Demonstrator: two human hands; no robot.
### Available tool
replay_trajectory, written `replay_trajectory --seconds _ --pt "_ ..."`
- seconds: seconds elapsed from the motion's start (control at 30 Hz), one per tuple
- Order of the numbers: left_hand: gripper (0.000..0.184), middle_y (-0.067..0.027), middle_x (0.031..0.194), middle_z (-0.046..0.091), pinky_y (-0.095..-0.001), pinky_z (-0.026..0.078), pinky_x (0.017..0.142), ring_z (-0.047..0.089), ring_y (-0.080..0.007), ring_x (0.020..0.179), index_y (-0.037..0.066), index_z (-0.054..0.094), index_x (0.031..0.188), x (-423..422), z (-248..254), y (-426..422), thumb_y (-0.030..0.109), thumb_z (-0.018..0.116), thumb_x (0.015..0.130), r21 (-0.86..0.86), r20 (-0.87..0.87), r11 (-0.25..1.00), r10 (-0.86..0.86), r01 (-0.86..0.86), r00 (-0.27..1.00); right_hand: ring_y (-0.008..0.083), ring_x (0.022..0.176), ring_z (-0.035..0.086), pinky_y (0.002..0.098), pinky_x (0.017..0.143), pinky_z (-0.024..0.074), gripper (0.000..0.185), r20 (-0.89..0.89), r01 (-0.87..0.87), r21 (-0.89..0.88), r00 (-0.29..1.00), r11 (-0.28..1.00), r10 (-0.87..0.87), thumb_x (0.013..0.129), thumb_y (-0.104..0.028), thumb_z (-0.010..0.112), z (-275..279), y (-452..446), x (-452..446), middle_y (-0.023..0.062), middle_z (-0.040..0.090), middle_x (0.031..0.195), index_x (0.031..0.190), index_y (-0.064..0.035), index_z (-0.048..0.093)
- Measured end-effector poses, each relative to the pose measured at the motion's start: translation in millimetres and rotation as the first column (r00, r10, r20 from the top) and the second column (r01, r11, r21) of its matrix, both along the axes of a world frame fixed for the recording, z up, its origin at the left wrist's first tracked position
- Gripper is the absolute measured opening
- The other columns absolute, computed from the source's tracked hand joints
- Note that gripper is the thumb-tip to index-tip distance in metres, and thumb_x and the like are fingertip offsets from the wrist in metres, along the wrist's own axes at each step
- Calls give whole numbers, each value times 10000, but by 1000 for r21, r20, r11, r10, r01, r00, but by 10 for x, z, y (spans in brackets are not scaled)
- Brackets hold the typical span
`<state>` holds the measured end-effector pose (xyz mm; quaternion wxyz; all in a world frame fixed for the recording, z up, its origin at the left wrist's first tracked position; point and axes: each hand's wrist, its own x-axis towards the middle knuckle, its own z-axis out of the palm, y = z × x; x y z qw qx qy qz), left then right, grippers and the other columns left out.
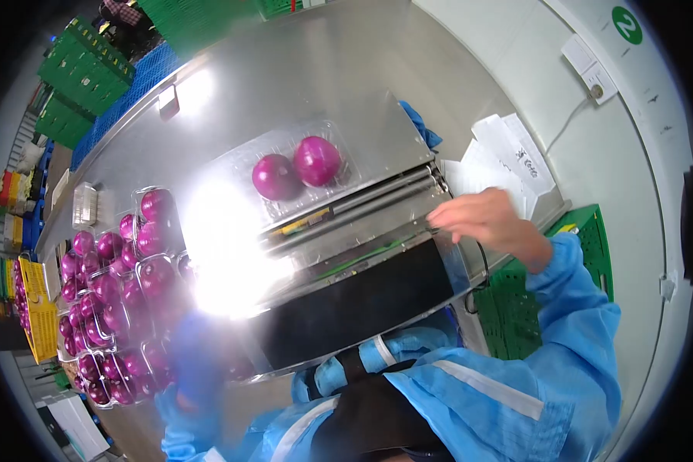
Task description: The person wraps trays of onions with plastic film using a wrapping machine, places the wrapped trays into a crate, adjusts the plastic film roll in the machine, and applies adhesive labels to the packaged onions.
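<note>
Directions by clock face, from the centre of the view.

Clear tray (246,173) lies flat on the steel worktop (346,58) at 11 o'clock. It holds two glossy purple onions (296,168), side by side, the one toward 12 o'clock sitting slightly higher in view. Just below the tray: a steel roller unit (377,258) with a black front panel (354,302).

Right hand (477,218), bare, at 3 o'clock over that unit's end: released, fingers extended toward 9 o'clock, nothing seen in it. Contact with the metal: cannot tell.

Left hand (196,350), between 7 and 8 o'clock: lost in blue blur beside the packs; cannot tell whether it is clenched, released or grasping.

Between 8 and 9 o'clock: many clear packs of purple onions (123,289), set close together, some hazed by glare. A yellow crate (45,308) stands farther out the same way.

At 1 o'clock, blue cloth (421,127); at 2 o'clock, loose papers (516,158), one handwritten. Green crate (510,308) at 4 o'clock; stacked green crates (85,73) at 10 o'clock.
</note>
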<state>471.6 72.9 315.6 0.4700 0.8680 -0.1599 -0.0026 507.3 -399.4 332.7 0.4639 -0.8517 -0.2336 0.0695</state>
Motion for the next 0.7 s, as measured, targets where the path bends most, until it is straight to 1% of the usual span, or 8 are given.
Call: replay_trajectory --seconds 0.03,0.13,0.27,0.33,0.4,0.47,0.63,0.7 --pt "256 -180 888 659 -335 560 680 646 -270 755 -68 673 926 88 141 184 94 475 913 -422 -185 897 54 -129 981 191 845 661 249 724 537 119 216 29 153 974 988 -62 874 -3 594 158 17 137 111 676 979 961 -21 672" --pt "274 -117 1003 667 -310 528 783 636 -175 917 -19 636 1096 807 539 -7 152 460 974 -433 295 813 537 -391 791 248 930 642 268 818 510 171 470 149 456 797 878 -379 892 -60 609 472 371 903 145 642 1016 1048 6 633" --pt "413 -120 1308 522 -303 375 1014 482 -179 1201 10 505 1298 2172 -282 -490 245 531 959 -161 300 937 345 -309 890 322 1044 587 409 932 445 521 711 390 50 633 920 -307 943 -458 498 -636 883 2164 183 584 1124 1093 34 580" --pt "516 -138 1376 474 -304 338 1050 455 -201 1246 -4 466 1341 2172 -655 -669 305 568 942 -50 -256 985 146 -164 956 318 988 602 430 872 456 570 321 230 -257 937 938 -142 953 -508 429 -996 924 2065 207 606 987 1022 41 567" --pt "420 -127 1147 612 -314 488 854 613 -250 1011 -28 587 1150 1854 -757 -631 327 586 926 225 389 963 52 -149 920 300 839 626 419 763 475 524 93 136 -286 989 949 -114 956 -474 445 -642 920 1802 200 591 844 958 40 544" --pt "369 -120 1036 636 -274 522 622 658 -201 846 -17 604 1087 1589 -450 -619 310 606 914 -77 -312 972 186 -220 932 270 647 617 398 625 474 481 -172 115 -175 974 978 -145 960 -437 458 -210 965 1275 176 553 697 888 36 513" --pt "273 -74 884 652 -207 368 366 604 -101 614 9 613 1003 306 298 -742 269 596 922 -358 -614 877 39 -322 788 184 442 559 305 421 435 415 -448 161 -44 879 986 -163 967 -389 485 319 958 145 105 507 592 885 18 469" --pt "266 -63 840 658 -210 333 365 523 -70 502 13 618 1001 114 211 -746 265 607 916 -18 -764 967 150 -254 628 180 446 564 299 427 443 400 -572 200 -38 799 979 -186 961 -379 508 75 984 -150 101 514 594 928 18 474"
